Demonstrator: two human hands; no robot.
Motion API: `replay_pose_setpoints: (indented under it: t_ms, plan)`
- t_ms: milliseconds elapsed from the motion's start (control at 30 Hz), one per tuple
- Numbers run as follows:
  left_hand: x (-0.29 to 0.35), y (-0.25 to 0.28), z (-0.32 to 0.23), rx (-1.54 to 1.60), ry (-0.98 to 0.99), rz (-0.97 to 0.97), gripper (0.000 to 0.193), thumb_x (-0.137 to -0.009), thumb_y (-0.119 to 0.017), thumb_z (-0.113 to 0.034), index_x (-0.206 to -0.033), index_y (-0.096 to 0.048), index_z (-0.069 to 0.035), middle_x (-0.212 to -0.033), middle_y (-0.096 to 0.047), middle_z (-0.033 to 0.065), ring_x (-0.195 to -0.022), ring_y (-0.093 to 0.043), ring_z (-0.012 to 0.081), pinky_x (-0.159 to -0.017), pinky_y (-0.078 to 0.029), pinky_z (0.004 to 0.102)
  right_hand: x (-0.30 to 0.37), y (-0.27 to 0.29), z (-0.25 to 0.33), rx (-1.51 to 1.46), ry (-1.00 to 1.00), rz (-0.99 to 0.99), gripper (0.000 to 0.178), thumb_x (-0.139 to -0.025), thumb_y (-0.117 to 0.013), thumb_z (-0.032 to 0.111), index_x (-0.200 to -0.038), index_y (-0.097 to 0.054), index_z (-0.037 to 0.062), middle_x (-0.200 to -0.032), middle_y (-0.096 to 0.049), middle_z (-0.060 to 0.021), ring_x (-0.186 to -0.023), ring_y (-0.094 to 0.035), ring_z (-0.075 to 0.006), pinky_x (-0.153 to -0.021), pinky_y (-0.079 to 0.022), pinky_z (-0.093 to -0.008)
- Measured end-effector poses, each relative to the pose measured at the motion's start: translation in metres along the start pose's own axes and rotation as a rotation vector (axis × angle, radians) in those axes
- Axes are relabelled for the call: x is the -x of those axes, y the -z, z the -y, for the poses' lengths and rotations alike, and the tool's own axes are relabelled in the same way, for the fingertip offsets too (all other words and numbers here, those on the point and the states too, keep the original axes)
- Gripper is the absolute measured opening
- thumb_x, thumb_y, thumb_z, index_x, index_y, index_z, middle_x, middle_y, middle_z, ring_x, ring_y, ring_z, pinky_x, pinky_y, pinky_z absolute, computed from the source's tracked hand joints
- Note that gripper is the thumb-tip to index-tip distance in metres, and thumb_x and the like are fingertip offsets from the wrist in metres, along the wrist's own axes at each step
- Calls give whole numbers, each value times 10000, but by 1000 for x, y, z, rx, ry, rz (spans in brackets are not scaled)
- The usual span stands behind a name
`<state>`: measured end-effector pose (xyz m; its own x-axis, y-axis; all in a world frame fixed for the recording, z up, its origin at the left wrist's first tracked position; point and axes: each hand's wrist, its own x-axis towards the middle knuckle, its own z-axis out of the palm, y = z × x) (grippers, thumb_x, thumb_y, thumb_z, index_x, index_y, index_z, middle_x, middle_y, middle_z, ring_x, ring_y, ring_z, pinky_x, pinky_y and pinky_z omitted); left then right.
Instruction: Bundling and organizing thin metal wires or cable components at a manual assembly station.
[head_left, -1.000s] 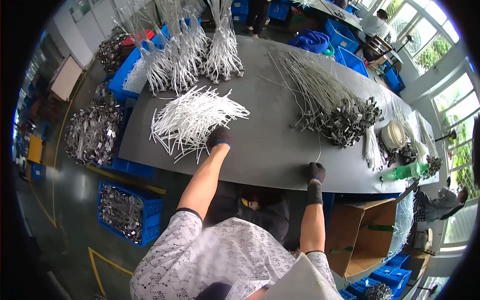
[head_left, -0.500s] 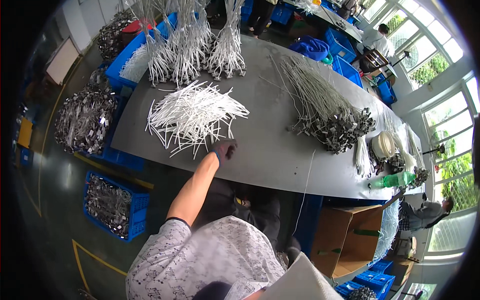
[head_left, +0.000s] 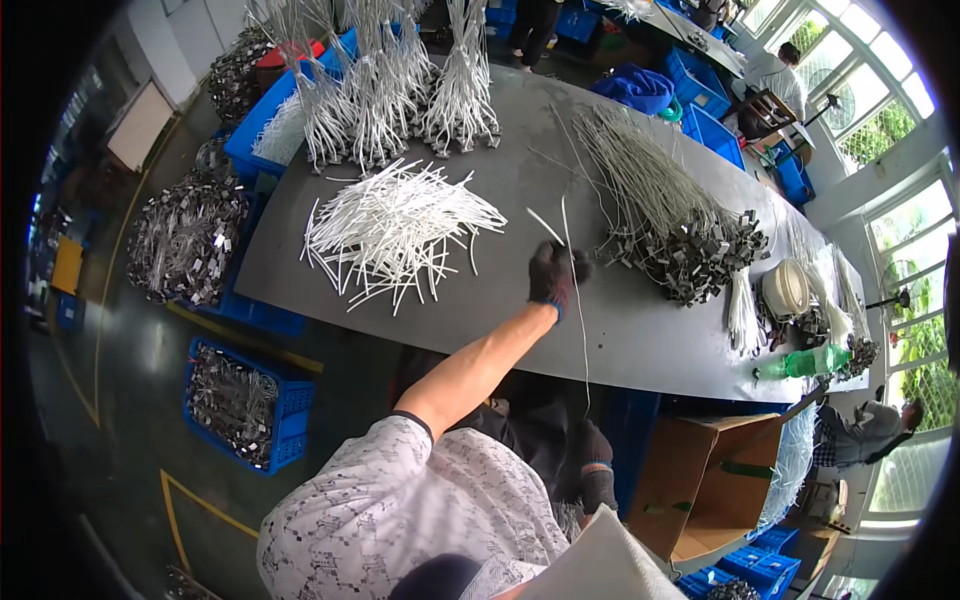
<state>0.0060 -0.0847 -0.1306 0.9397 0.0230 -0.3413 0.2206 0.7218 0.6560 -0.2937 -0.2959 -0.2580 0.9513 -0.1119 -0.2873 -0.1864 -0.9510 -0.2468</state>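
Over the grey table (head_left: 480,300), my left hand (head_left: 557,275) in a dark glove has its fingers closed on a short white tube (head_left: 543,224), which sticks out past them. A thin pale wire (head_left: 583,340) runs up across this hand, its upper tip beyond the fingers; whether the tube and wire touch is unclear. Below the table edge, my right hand (head_left: 597,462), also gloved, is closed at the wire's lower end; its fingers are partly hidden. Left of my left hand lies a loose pile of white tubes (head_left: 395,230).
Wire bundles with metal clips (head_left: 700,250) lie at the right, near a white tape roll (head_left: 785,288) and green bottle (head_left: 815,361). More bundles (head_left: 370,110) stand at the back left. A blue crate (head_left: 290,420) and cardboard box (head_left: 670,480) flank me. Other people are farther off.
My left hand has moved right from the tube pile and now holds a white tube by the wire. The wire has shifted left and up; my right hand has come further into view.
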Motion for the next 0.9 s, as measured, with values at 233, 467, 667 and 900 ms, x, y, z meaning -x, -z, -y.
replay_pose_setpoints:
  t_ms: [233, 467, 667, 900]
  plan:
    - [-2, 4, -47, -114, -557, -35, 149, -1016, -589, -169, -1013, -570, -21, -823, -656, 84, -723, -679, 184, -702, -610, 350, 18, -34, -33, -14, -98, 167, 220, -904, -564, 277, -971, -695, 112, -951, -715, -205, -935, -682, -426, -748, -549, -528]
    - [10, 45, -26, -704, -154, 272, 212, -929, -683, -204, -1007, -668, -7, -878, -715, 85, -809, -677, 152, -753, -571, 316, 17, -9, 0, -167, -30, 85, 244, -915, -621, 295, -961, -700, 69, -940, -711, -197, -913, -677, -428, -751, -540, -503]
    - [94, 65, 53, -897, -107, 521, 268, -837, -745, -245, -908, -721, 13, -795, -722, 73, -725, -629, 106, -675, -521, 304, -53, 64, 95, -473, 298, -639, 209, -988, -575, 202, -1068, -649, 24, -1054, -669, -203, -929, -661, -367, -763, -532, -386]
    - [114, 81, 38, -696, -37, 450, 178, -874, -698, -164, -906, -730, 9, -779, -729, 76, -712, -665, 123, -678, -534, 290, -104, 69, 137, -821, 47, -507, 272, -973, -583, 150, -1180, -584, -27, -1021, -665, -167, -888, -651, -270, -756, -538, -381]
